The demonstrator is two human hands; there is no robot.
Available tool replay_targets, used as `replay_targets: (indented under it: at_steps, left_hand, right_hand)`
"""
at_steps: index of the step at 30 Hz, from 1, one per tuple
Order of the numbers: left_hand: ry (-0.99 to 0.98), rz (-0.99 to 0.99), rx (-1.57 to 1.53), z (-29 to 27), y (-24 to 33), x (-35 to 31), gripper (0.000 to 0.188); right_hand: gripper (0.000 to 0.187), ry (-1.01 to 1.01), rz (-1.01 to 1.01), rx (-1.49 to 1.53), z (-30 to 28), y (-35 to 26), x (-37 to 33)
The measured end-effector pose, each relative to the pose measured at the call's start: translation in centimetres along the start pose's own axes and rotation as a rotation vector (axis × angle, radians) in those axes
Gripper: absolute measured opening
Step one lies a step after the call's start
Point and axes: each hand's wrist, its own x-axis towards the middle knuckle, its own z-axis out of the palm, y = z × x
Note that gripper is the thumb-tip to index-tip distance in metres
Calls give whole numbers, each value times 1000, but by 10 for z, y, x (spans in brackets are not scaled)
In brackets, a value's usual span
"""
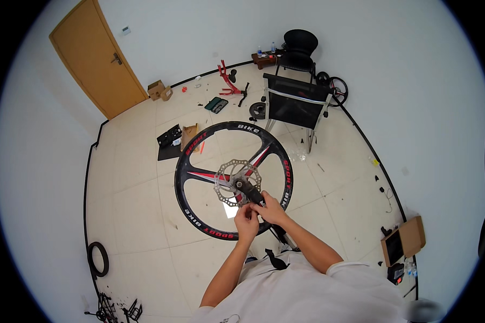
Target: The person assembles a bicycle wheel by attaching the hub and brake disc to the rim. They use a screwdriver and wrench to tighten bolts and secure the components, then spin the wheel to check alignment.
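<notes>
A black three-spoke bike wheel (182, 177) with red and white markings stands in front of me. A drilled metal disc brake rotor (219, 180) sits at its hub. From the hub a thick black fork leg (248, 189) runs down toward me. My right hand (272, 210) is closed around its lower part. My left hand (247, 222) is just left of it, at the rotor's lower edge, with fingertips pinched together. What those fingertips hold, if anything, is too small to make out.
Beyond the wheel stand a black folding chair (296, 102) and a red bike frame (227, 81). A green tool case (216, 105) lies open nearby. An open cardboard box (412, 237) is at the right wall, a tyre (98, 259) at the left.
</notes>
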Motion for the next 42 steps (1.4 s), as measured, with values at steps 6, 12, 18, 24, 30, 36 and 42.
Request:
replay_targets:
  at_steps: [6,12,18,24,30,36,42]
  left_hand:
    - [165,6,-20,6,12,-14,13]
    - [288,-67,-406,-51,-4,-5,10]
    - [261,-115,-637,-99,50,18,17]
    - [203,-100,-588,-109,78,1,19]
    - [195,-251,-571,-113,58,-27,18]
    - [270,-408,-451,-137,-11,-66,17]
    - [366,-488,-425,-156,-49,-95,19]
  right_hand:
    - [42,11,-86,-9,6,17,5]
    - [39,-1,17,144,6,4,-10]
    - [34,128,-97,95,-49,-19,27]
    - [28,-74,-1,557,-123,-93,14]
    - [26,158,38,448,-92,-41,20]
    - [24,215,-74,525,-114,-46,19]
    - [32,110,-62,-86,-195,-91,15]
